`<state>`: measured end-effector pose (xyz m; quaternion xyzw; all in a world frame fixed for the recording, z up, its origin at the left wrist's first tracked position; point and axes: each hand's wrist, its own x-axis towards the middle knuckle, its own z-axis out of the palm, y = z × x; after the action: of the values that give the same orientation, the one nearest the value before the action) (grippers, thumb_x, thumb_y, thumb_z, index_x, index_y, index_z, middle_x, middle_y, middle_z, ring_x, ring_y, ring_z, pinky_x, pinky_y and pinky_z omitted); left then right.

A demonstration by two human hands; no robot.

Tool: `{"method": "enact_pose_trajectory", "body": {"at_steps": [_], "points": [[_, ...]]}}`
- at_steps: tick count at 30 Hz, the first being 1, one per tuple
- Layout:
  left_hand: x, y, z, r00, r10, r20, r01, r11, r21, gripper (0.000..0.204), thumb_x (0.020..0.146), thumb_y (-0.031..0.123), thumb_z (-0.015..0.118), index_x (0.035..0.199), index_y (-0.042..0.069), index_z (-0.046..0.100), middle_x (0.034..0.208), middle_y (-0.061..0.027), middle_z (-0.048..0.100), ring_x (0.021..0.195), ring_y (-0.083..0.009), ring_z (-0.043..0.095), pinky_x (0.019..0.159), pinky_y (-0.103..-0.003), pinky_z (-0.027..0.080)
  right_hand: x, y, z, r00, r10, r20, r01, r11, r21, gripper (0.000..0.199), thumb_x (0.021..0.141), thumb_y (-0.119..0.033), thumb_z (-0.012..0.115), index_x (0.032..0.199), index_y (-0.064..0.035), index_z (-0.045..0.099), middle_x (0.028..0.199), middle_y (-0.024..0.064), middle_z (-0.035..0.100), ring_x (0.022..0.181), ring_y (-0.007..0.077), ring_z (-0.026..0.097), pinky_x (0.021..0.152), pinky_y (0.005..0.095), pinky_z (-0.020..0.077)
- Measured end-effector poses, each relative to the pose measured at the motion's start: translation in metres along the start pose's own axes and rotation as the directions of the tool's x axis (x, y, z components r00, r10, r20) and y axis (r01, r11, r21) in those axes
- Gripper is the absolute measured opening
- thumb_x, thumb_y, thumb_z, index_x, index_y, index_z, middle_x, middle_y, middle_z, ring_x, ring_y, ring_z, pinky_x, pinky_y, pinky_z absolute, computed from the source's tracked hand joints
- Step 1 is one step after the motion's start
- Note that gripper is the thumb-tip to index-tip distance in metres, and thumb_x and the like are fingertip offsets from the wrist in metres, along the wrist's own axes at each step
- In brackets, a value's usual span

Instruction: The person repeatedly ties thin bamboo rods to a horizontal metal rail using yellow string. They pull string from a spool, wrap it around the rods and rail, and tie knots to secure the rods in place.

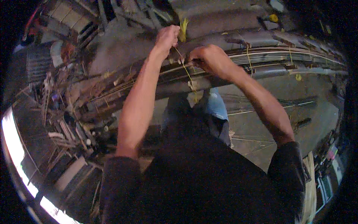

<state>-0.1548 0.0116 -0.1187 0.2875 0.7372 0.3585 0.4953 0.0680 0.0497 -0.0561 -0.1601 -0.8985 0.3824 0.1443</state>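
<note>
My left hand [167, 39] is closed in a fist around a thin yellow cord [187, 73], raised just beyond a long bundle of thin strips [242, 58]. The cord runs taut from the fist down toward the bundle, and its yellow length trails over the near side. A yellow frayed tuft [184, 30] shows right beside the fist. At the bundle, close to the cord, my right hand [212, 59] has its fingers bent and pinched together. What sits between those fingertips is hidden. More yellow ties [249, 58] circle the strips farther right.
Dark curved poles [268, 71] run along the bundle from left to right. Wood offcuts [71, 136] lie piled at the left. Thin rods [272, 104] rest on the floor at the right. A yellow roll [273, 18] lies at the far right.
</note>
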Motion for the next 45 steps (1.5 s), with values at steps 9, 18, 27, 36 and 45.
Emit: {"method": "enact_pose_trajectory", "body": {"at_steps": [9, 18, 27, 36, 45], "points": [[-0.122, 0.050, -0.059, 0.792, 0.595, 0.138, -0.590, 0.687, 0.423, 0.028, 0.090, 0.027, 0.057, 0.103, 0.004, 0.065, 0.105, -0.0164, 0.065, 0.094, -0.0350, 0.063, 0.085, -0.041, 0.049, -0.074, -0.027, 0.038, 0.523, 0.852, 0.019, -0.553, 0.322, 0.768, 0.028, 0.095, -0.028, 0.053, 0.082, -0.0049, 0.064, 0.060, 0.0013, 0.049, 0.050, 0.0101, 0.043, 0.044, 0.0275, 0.0343], [-0.379, 0.016, -0.135, 0.030, 0.937, 0.349, -0.943, 0.143, -0.302, 0.025, 0.082, 0.026, 0.058, 0.101, 0.011, 0.060, 0.104, -0.0036, 0.060, 0.100, -0.0205, 0.058, 0.087, -0.036, 0.048, -0.104, -0.049, 0.086, 0.433, 0.829, -0.354, -0.689, 0.557, 0.463, 0.017, 0.091, -0.023, 0.050, 0.086, -0.0088, 0.058, 0.061, -0.0001, 0.045, 0.048, 0.0095, 0.038, 0.043, 0.0262, 0.0301], [-0.339, -0.070, -0.191, 0.618, 0.671, 0.410, -0.746, 0.665, 0.036, 0.011, 0.084, 0.015, 0.067, 0.093, 0.010, 0.068, 0.094, -0.0045, 0.066, 0.087, -0.0225, 0.064, 0.077, -0.034, 0.051, -0.120, 0.028, 0.088, 0.650, 0.654, -0.388, -0.760, 0.572, -0.309, 0.021, 0.090, -0.028, 0.050, 0.092, -0.0106, 0.060, 0.057, 0.0005, 0.045, 0.043, 0.0113, 0.040, 0.040, 0.0280, 0.0300], [-0.320, -0.080, -0.170, 0.965, 0.254, 0.064, -0.259, 0.963, 0.078, 0.012, 0.089, 0.010, 0.058, 0.094, 0.003, 0.067, 0.089, -0.0095, 0.065, 0.090, -0.0223, 0.062, 0.081, -0.032, 0.047, -0.056, -0.016, 0.056, 0.349, 0.934, 0.070, -0.339, 0.056, 0.939, 0.016, 0.091, -0.026, 0.048, 0.083, -0.0144, 0.055, 0.056, -0.0077, 0.035, 0.044, 0.0049, 0.028, 0.041, 0.0216, 0.0241], [-0.348, -0.058, -0.159, 0.954, 0.133, -0.270, -0.098, 0.985, 0.139, 0.017, 0.088, 0.012, 0.056, 0.090, 0.000, 0.067, 0.088, -0.0099, 0.067, 0.081, -0.0206, 0.062, 0.077, -0.031, 0.047, -0.077, -0.075, 0.079, 0.685, 0.694, -0.222, -0.391, 0.607, 0.692, 0.016, 0.090, -0.026, 0.055, 0.086, -0.0122, 0.060, 0.065, 0.0023, 0.052, 0.063, 0.0176, 0.052, 0.056, 0.0306, 0.0435]]}}
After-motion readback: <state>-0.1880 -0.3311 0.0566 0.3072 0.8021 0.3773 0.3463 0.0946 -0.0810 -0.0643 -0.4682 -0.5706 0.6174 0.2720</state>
